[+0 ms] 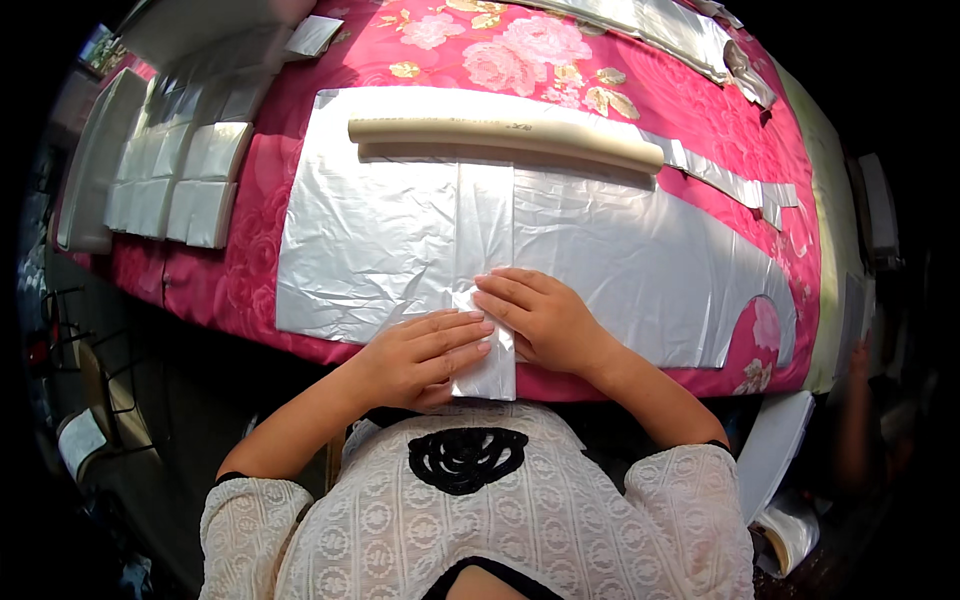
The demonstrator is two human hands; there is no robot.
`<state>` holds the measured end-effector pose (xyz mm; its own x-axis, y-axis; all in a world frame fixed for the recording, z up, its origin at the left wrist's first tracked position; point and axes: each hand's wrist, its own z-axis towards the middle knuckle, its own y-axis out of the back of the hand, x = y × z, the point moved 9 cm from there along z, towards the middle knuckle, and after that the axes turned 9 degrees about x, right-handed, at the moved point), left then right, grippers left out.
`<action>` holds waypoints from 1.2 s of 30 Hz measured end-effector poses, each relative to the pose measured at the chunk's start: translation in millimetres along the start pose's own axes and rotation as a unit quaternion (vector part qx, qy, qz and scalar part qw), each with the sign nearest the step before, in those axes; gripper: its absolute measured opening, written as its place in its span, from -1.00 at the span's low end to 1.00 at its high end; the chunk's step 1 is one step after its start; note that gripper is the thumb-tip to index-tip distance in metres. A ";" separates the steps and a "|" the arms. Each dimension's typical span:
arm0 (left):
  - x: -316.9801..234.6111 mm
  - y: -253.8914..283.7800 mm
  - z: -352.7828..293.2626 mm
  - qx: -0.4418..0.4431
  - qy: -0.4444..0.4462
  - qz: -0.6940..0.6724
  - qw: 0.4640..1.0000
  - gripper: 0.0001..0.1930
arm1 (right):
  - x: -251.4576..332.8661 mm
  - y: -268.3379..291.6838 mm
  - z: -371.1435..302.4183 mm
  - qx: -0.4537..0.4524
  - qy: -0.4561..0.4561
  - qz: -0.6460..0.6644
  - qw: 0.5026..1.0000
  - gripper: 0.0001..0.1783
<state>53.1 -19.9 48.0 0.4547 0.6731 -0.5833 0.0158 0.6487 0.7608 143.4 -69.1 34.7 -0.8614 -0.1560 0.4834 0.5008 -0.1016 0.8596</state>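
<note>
A silvery-white plastic sheet (365,225) lies spread over the table in front of me. Down its middle runs a narrow folded strip (485,215) of the same film, its near end hanging past the table edge toward my body. My left hand (415,352) rests on the strip from the left, fingers stretched and lying flat. From the right, my right hand (545,315) presses on it a little farther up, fingers also extended. The fingertips of both hands nearly meet. A cream-coloured tube (500,137) lies across the far part of the sheet, over the strip's far end.
A pink floral cloth (250,270) covers the table. Stacks of folded white film packets (180,185) stand at the left, beside a clear-looking container wall (100,165). More silvery film (640,35) lies at the far edge, and a thin scrap strip (725,180) at the right.
</note>
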 end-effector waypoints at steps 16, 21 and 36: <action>78.2 20.3 3.2 -0.156 0.304 -0.173 0.924 -0.49 | -84.4 -1.2 7.0 0.010 -0.392 0.345 0.853 -0.70; 45.2 4.2 24.6 -0.042 0.211 0.074 0.974 -0.29 | -100.7 -11.4 12.1 0.065 -0.429 0.398 0.809 -0.67; 55.9 -30.1 28.6 0.029 0.302 0.166 0.938 -0.11 | -59.5 33.6 14.5 -0.058 -0.335 0.015 0.940 -0.48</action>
<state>103.5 -11.9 0.7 -0.1437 0.9249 -0.3520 0.0194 0.3583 0.9334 210.3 -49.0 37.2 -0.6872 0.4892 0.5371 0.4986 -0.2201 0.8384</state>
